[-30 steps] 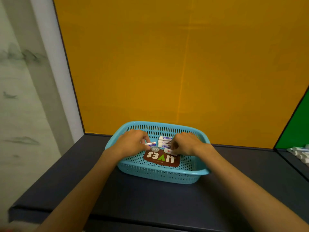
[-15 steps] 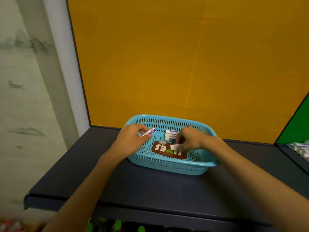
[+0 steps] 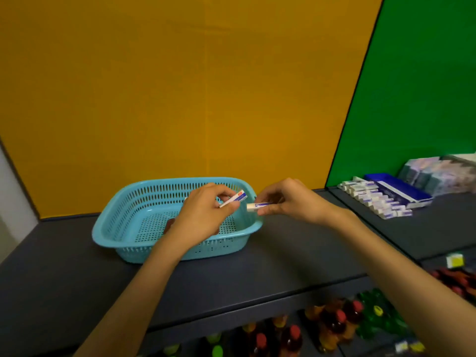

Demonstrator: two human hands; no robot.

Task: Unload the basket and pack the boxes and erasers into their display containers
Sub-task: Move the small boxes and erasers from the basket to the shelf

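Head view is showing your left hand (image 3: 203, 215) hovering over the right half of the turquoise basket (image 3: 128, 228), its fingers curling around a white eraser in a blue-and-white sleeve (image 3: 233, 199) that is tilting up toward the right. Your right hand (image 3: 288, 202) is hanging just past the basket's right rim, pinching a second eraser (image 3: 257, 206) between thumb and fingertips so that it is lying nearly level, its white end pointing left at the first one; the two erasers are sitting close together but not touching. Both forearms are reaching in from the shelf's front edge, the left crossing the basket's front wall. The basket is resting on the dark shelf (image 3: 64, 274) toward its back edge, against the yellow panel, with a brown label partly showing on its floor beneath your left hand. You are having bare shelf surface to the left of the basket, in front of it, and to its right as far as the seam below the green panel. Beyond that seam, near the back right, a row of erasers (image 3: 373, 199) is lying beside a blue display box (image 3: 401, 189), well apart from your hands.
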